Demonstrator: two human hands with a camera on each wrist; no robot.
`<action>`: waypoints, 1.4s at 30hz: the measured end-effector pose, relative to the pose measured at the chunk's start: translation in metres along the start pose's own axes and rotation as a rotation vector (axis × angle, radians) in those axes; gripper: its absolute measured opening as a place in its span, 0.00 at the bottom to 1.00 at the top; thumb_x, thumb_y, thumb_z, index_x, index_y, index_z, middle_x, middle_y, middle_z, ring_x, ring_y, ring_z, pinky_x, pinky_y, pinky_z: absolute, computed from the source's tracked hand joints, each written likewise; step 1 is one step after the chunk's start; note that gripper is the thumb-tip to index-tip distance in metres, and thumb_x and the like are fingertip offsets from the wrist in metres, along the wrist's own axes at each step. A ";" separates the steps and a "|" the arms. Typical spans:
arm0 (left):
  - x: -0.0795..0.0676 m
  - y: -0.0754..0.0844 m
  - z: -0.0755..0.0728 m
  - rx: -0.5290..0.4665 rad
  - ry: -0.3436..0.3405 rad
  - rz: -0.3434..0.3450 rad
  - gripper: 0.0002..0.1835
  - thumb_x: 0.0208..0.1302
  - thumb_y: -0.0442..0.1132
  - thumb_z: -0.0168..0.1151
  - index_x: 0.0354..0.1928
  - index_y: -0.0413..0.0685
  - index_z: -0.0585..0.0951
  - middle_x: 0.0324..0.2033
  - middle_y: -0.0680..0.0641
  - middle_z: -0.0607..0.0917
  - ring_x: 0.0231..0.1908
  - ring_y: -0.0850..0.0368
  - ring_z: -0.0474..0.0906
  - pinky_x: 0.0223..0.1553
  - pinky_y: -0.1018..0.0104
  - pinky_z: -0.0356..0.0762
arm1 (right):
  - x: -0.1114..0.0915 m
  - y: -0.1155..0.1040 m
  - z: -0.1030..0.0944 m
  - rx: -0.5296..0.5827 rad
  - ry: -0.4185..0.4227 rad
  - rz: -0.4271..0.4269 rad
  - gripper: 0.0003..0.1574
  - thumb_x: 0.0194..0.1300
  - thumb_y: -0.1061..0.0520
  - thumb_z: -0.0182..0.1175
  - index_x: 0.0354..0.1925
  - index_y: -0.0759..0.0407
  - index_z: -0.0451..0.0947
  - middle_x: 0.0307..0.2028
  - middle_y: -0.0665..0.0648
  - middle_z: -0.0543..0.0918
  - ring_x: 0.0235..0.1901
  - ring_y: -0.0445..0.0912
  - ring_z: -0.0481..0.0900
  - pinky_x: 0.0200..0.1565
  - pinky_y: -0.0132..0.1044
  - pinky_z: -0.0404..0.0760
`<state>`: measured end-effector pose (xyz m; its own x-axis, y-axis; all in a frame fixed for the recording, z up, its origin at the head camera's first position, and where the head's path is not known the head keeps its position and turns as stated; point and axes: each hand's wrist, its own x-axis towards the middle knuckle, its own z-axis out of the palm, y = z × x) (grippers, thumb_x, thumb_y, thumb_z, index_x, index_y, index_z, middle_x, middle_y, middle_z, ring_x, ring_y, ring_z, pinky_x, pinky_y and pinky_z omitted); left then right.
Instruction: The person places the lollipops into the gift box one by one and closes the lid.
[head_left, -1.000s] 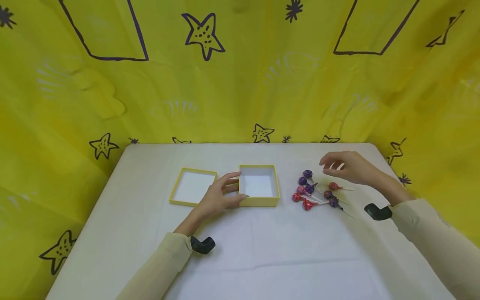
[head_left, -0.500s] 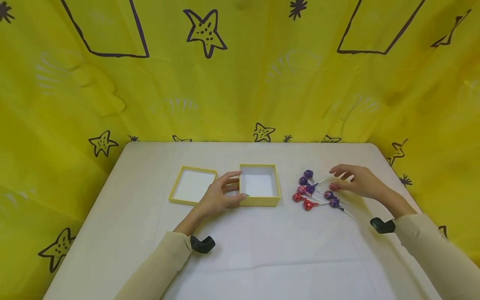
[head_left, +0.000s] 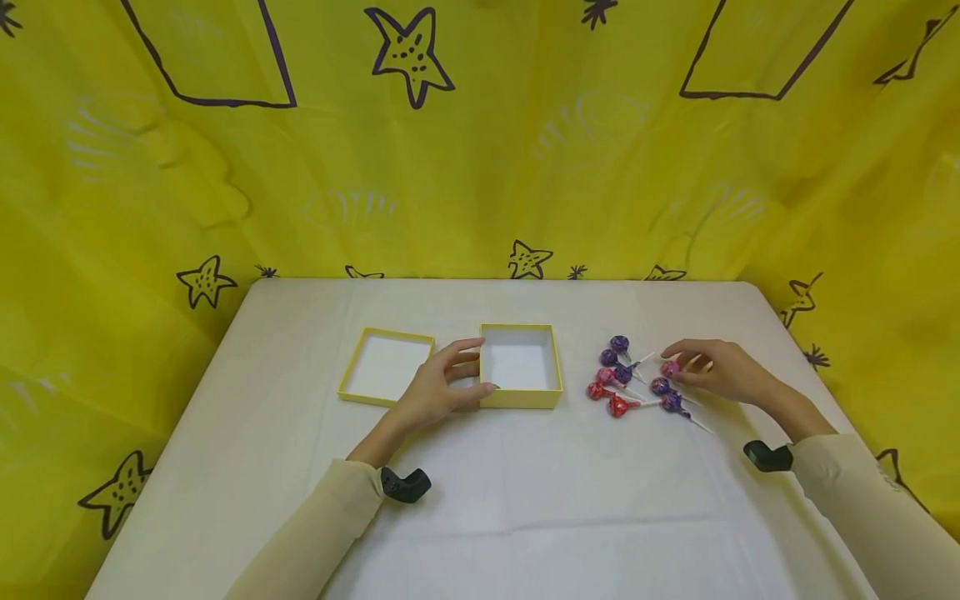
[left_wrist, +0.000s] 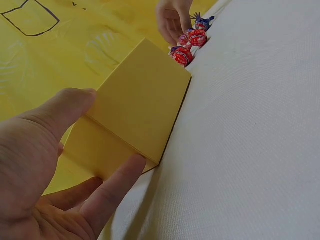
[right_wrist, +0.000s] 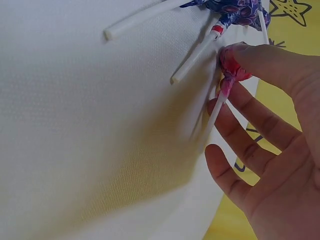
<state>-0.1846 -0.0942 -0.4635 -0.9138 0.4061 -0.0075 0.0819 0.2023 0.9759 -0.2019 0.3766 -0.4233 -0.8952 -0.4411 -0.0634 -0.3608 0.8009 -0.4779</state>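
My left hand (head_left: 435, 387) holds the left side of an open yellow box (head_left: 521, 400) with a white inside. In the left wrist view the thumb lies along the box's upper edge, and the fingers press its side near the bottom. At the right, my right hand (head_left: 723, 371) pinches the wrapped head of a pinkish-red lollipop (right_wrist: 230, 62) between thumb and fingers. Its white stick points down past the other fingers, close over the cloth. Several purple and red lollipops (head_left: 617, 406) lie in a loose cluster left of this hand.
A shallow yellow-rimmed lid (head_left: 386, 332), white side up, lies left of the box. White cloth (head_left: 525, 533) covers the table. A yellow curtain (head_left: 480, 167) with drawn starfish hangs behind and at both sides.
My right hand has come down from above the lollipops, moved slightly right, and taken hold of the pinkish-red one. The left hand has stayed on the box.
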 end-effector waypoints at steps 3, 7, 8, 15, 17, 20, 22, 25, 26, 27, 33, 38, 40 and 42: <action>0.000 0.000 0.000 -0.012 -0.001 0.000 0.41 0.61 0.37 0.77 0.75 0.54 0.69 0.68 0.38 0.74 0.65 0.44 0.76 0.57 0.54 0.83 | 0.000 0.000 0.000 -0.011 -0.005 0.012 0.19 0.66 0.61 0.71 0.54 0.60 0.84 0.41 0.54 0.88 0.39 0.49 0.83 0.40 0.32 0.84; 0.000 0.001 0.000 -0.035 -0.002 -0.004 0.41 0.60 0.36 0.77 0.75 0.54 0.69 0.68 0.38 0.74 0.65 0.44 0.75 0.53 0.55 0.85 | 0.001 0.000 0.001 -0.009 -0.006 0.006 0.17 0.65 0.62 0.71 0.53 0.60 0.84 0.41 0.55 0.87 0.38 0.48 0.82 0.39 0.32 0.84; -0.001 0.001 0.001 -0.039 -0.002 -0.006 0.42 0.60 0.36 0.77 0.75 0.54 0.69 0.68 0.37 0.74 0.65 0.43 0.75 0.52 0.56 0.86 | 0.001 -0.001 0.001 -0.007 -0.006 0.003 0.17 0.65 0.62 0.71 0.53 0.61 0.84 0.41 0.55 0.87 0.38 0.48 0.82 0.38 0.32 0.84; -0.001 0.001 0.002 -0.097 -0.013 -0.023 0.42 0.61 0.35 0.76 0.76 0.51 0.67 0.69 0.36 0.72 0.66 0.41 0.73 0.48 0.56 0.88 | 0.001 -0.001 0.002 -0.004 -0.005 0.020 0.17 0.66 0.62 0.71 0.53 0.61 0.84 0.41 0.54 0.87 0.38 0.48 0.82 0.38 0.31 0.83; -0.001 0.000 0.002 -0.087 -0.010 -0.021 0.42 0.61 0.35 0.76 0.75 0.51 0.68 0.69 0.36 0.72 0.66 0.41 0.74 0.48 0.57 0.87 | 0.001 -0.001 0.002 -0.001 -0.007 0.021 0.17 0.65 0.62 0.71 0.53 0.61 0.84 0.41 0.55 0.87 0.38 0.48 0.82 0.38 0.31 0.83; -0.001 -0.001 0.002 -0.079 -0.010 -0.018 0.42 0.61 0.35 0.76 0.75 0.51 0.68 0.69 0.36 0.72 0.66 0.41 0.74 0.49 0.57 0.87 | 0.002 -0.001 0.002 0.008 -0.008 0.013 0.17 0.65 0.62 0.71 0.52 0.61 0.84 0.41 0.55 0.87 0.38 0.48 0.81 0.37 0.30 0.83; -0.001 -0.001 0.002 -0.092 -0.015 -0.021 0.42 0.61 0.35 0.76 0.75 0.51 0.68 0.69 0.36 0.72 0.67 0.40 0.73 0.48 0.56 0.88 | 0.002 -0.001 0.002 0.012 -0.008 0.009 0.17 0.65 0.62 0.71 0.52 0.61 0.84 0.41 0.55 0.87 0.38 0.48 0.81 0.37 0.30 0.83; -0.001 -0.001 0.002 -0.120 -0.025 -0.030 0.42 0.61 0.34 0.76 0.76 0.51 0.67 0.70 0.35 0.71 0.67 0.40 0.72 0.46 0.55 0.88 | 0.001 -0.001 0.001 0.014 -0.009 0.006 0.17 0.65 0.62 0.71 0.52 0.60 0.84 0.41 0.54 0.87 0.38 0.48 0.81 0.37 0.30 0.83; -0.001 0.000 0.002 -0.127 -0.028 -0.033 0.42 0.61 0.34 0.76 0.76 0.51 0.67 0.70 0.35 0.71 0.67 0.40 0.72 0.45 0.55 0.89 | 0.001 -0.001 0.001 0.014 -0.009 0.007 0.17 0.65 0.62 0.71 0.52 0.60 0.84 0.41 0.54 0.87 0.38 0.48 0.81 0.37 0.30 0.83; 0.000 0.000 0.002 -0.128 -0.028 -0.034 0.42 0.62 0.34 0.75 0.76 0.51 0.67 0.70 0.35 0.71 0.68 0.40 0.72 0.45 0.55 0.89 | 0.001 -0.001 0.001 0.014 -0.009 0.007 0.16 0.65 0.62 0.71 0.52 0.60 0.84 0.41 0.54 0.87 0.38 0.48 0.81 0.37 0.30 0.83; -0.002 0.004 0.002 -0.124 -0.024 -0.031 0.42 0.61 0.34 0.75 0.76 0.51 0.67 0.70 0.35 0.71 0.67 0.40 0.72 0.45 0.55 0.89 | 0.002 -0.001 0.000 0.009 -0.013 0.009 0.16 0.65 0.62 0.71 0.52 0.59 0.84 0.41 0.54 0.87 0.39 0.48 0.81 0.38 0.31 0.83; -0.003 0.004 0.002 -0.119 -0.024 -0.029 0.42 0.61 0.34 0.76 0.76 0.51 0.67 0.70 0.36 0.71 0.67 0.41 0.72 0.45 0.55 0.89 | 0.003 -0.003 -0.001 0.003 -0.026 0.015 0.15 0.65 0.62 0.71 0.51 0.59 0.84 0.40 0.53 0.87 0.39 0.48 0.82 0.38 0.31 0.83; -0.002 0.003 0.002 -0.123 -0.025 -0.031 0.42 0.61 0.34 0.76 0.76 0.51 0.67 0.70 0.35 0.71 0.67 0.40 0.72 0.45 0.55 0.89 | 0.004 -0.003 -0.002 0.003 -0.029 0.007 0.15 0.65 0.62 0.71 0.50 0.59 0.84 0.40 0.53 0.87 0.39 0.48 0.81 0.38 0.31 0.83; -0.002 0.003 0.002 -0.130 -0.027 -0.032 0.42 0.62 0.34 0.75 0.76 0.51 0.67 0.70 0.35 0.71 0.67 0.40 0.72 0.45 0.55 0.89 | 0.005 -0.004 -0.002 0.009 -0.037 0.000 0.14 0.65 0.63 0.71 0.49 0.58 0.84 0.39 0.52 0.87 0.38 0.47 0.81 0.38 0.32 0.83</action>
<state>-0.1820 -0.0925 -0.4615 -0.9041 0.4252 -0.0431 -0.0009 0.0987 0.9951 -0.2053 0.3720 -0.4198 -0.8848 -0.4559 -0.0961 -0.3582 0.7975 -0.4855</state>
